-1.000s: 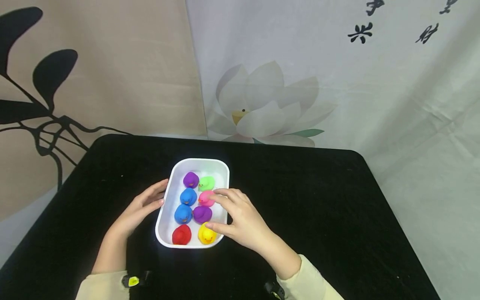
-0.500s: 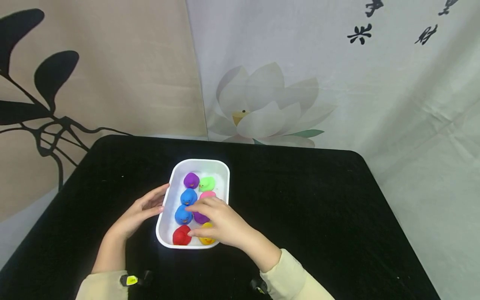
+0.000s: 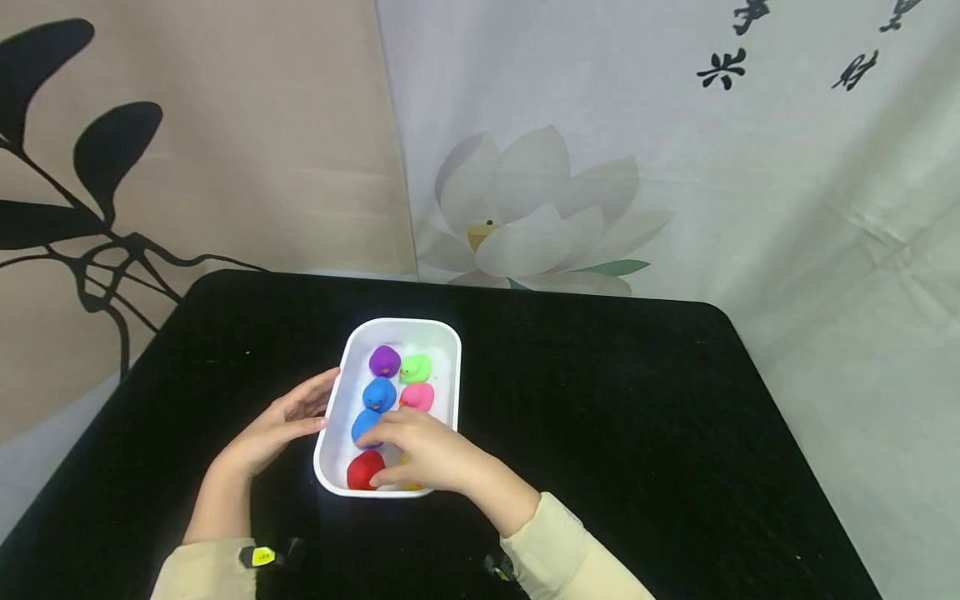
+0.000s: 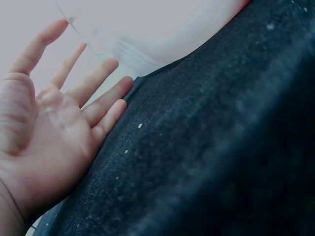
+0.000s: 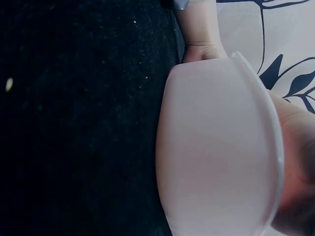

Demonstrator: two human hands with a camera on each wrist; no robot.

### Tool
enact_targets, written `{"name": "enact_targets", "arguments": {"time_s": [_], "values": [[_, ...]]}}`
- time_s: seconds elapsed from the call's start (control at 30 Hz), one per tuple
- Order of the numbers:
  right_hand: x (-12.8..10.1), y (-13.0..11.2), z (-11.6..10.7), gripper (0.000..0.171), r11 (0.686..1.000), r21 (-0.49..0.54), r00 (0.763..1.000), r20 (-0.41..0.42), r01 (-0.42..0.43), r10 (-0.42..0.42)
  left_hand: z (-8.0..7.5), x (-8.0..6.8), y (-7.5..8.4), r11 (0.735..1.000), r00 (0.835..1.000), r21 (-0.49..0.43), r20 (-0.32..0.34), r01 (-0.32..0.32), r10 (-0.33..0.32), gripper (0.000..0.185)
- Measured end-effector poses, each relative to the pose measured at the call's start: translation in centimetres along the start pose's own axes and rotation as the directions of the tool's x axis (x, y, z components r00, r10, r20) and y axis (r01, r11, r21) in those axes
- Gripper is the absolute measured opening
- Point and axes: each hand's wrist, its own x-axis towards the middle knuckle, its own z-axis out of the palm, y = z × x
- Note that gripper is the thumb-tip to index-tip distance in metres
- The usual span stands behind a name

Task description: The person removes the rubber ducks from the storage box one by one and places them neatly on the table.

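A white tray holds several small toy ducks in two columns. In the head view, my right hand reaches into its near end, thumb tip beside the red duck and index finger over the lower edge of a blue duck. Whether the fingertips touch the red duck I cannot tell. Only a sliver of the yellow duck shows under that hand, and a purple one is hidden. My left hand lies at the tray's left side, fingers extended, fingertips at the rim in the head view.
Farther up the tray sit another blue duck, a pink duck, a purple duck and a green duck. The tray stands on a black-covered table. A printed cloth hangs behind.
My right hand has moved left and toward the near end, from above the pink and yellow ducks to the red one, covering a purple duck. The left hand stays at the rim.
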Motion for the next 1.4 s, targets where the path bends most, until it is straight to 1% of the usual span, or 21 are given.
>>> {"name": "enact_targets", "arguments": {"time_s": [0.1, 0.33, 0.6, 0.83, 1.1, 1.4], "values": [[0.3, 0.0, 0.2, 0.047, 1.000, -0.022, 1.000, 0.009, 0.002, -0.002, 0.0, 0.0, 0.0, 1.000, 1.000, 0.002, -0.009, 0.004, -0.004, 0.061], [0.9, -0.1, 0.6, 0.046, 0.999, -0.035, 0.999, 0.039, -0.021, 0.023, 0.1, 0.1, 0.1, 1.000, 1.000, -0.002, -0.022, 0.009, -0.009, 0.061], [1.4, -0.2, 1.3, 0.043, 0.997, -0.074, 0.999, 0.044, -0.029, 0.032, 0.2, 0.2, 0.0, 1.000, 1.000, -0.007, -0.019, 0.014, -0.014, 0.062], [1.6, -0.3, 1.7, 0.037, 0.994, -0.110, 0.999, 0.033, -0.010, 0.013, 0.1, 0.0, 0.0, 1.000, 1.000, -0.011, -0.017, 0.016, -0.016, 0.062], [1.5, -0.4, 1.8, 0.033, 0.994, -0.103, 0.999, 0.030, -0.028, 0.032, 0.1, 0.0, 0.1, 1.000, 1.000, -0.008, -0.023, 0.019, -0.019, 0.061], [1.4, -0.1, 1.8, 0.030, 0.997, -0.080, 1.000, 0.009, -0.022, 0.023, 0.2, 0.1, 0.0, 1.000, 1.000, -0.009, -0.016, 0.006, -0.006, 0.062]]}}
